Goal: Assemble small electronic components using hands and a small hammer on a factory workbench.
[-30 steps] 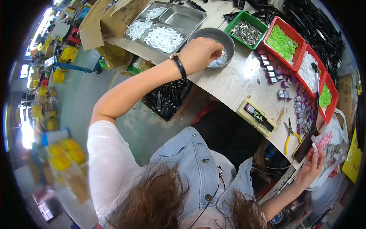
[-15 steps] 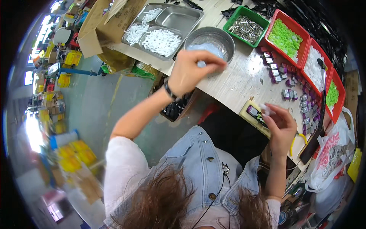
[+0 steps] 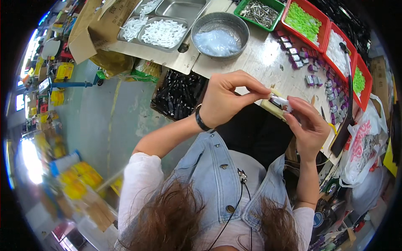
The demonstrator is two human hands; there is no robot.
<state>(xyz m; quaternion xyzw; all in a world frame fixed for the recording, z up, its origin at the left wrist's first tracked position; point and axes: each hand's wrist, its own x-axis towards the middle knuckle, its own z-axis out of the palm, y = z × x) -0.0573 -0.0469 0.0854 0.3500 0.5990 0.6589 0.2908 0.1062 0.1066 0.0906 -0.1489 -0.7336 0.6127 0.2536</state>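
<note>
Landmark: round metal bowl (image 3: 227,24), clear bluish stuff inside. Cream block (image 3: 273,109) sits below-right of bowl, near table edge, partly covered by both hands; a shiny whitish piece (image 3: 281,101) shows at its top, between the hands. Left hand (image 3: 226,98), just below bowl, thumb and index pinched together at block's upper end; can't tell if anything is in the pinch. Right hand (image 3: 310,130), farther below-right of bowl, fingers curled, thumb and fingertips at the whitish piece; exact grip unclear. Metal compartment tray (image 3: 179,8) with white parts: left of bowl. Green tray (image 3: 268,29) of metal pins: upper right of bowl. Red tray (image 3: 325,35) of lime-green bits: farther right. Purple-and-metal parts (image 3: 295,59): right of bowl, loose on table. Black parts (image 3: 178,94): boxed, below-left of bowl.
</note>
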